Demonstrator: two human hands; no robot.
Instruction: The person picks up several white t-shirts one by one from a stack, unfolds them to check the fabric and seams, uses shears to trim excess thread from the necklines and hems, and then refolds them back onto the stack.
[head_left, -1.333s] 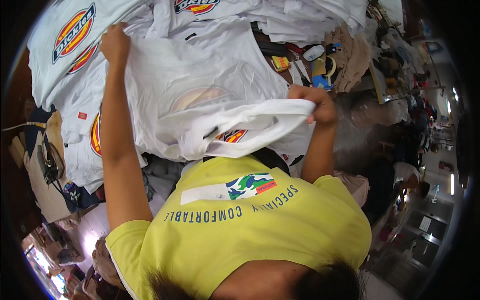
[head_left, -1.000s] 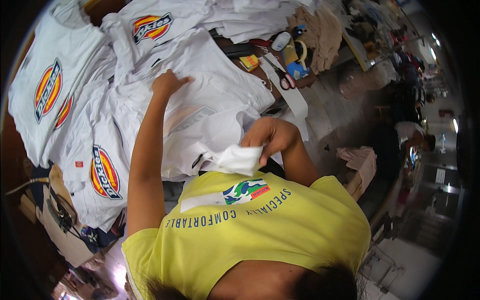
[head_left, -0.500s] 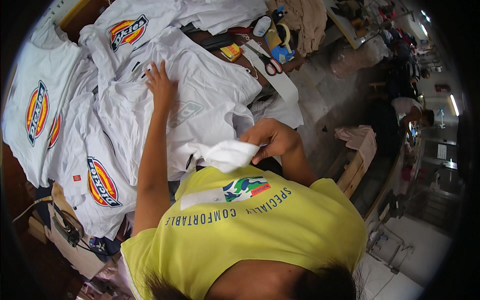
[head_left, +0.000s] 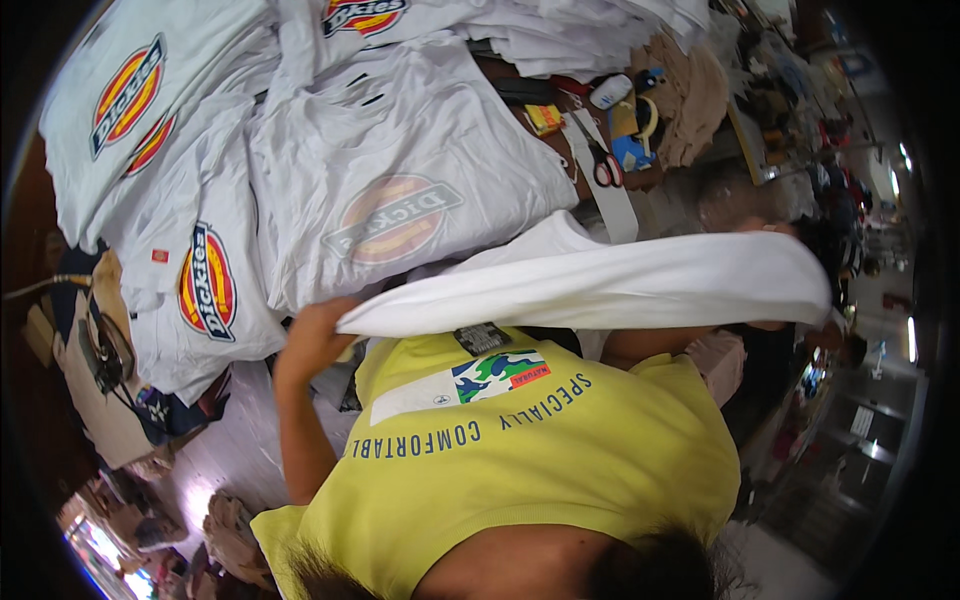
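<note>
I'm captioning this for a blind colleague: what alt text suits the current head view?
Someone in a yellow top holds up white fabric, left hand gripping one end, right forearm partly behind it. Beyond lies a white shirt with a pale oval print, beside other white shirts with bold prints; scissors lie to the right.

White, rib-edged soft fabric (head_left: 600, 285), bunched before, now stretches out as a long band.
The left hand (head_left: 318, 337), earlier spread on the flat white shirt with a faint oval print (head_left: 420, 125), has come down to the band's left end; that print is now uncovered. The right forearm (head_left: 655, 346) has swung outward, its hand mostly hidden behind fabric.
</note>
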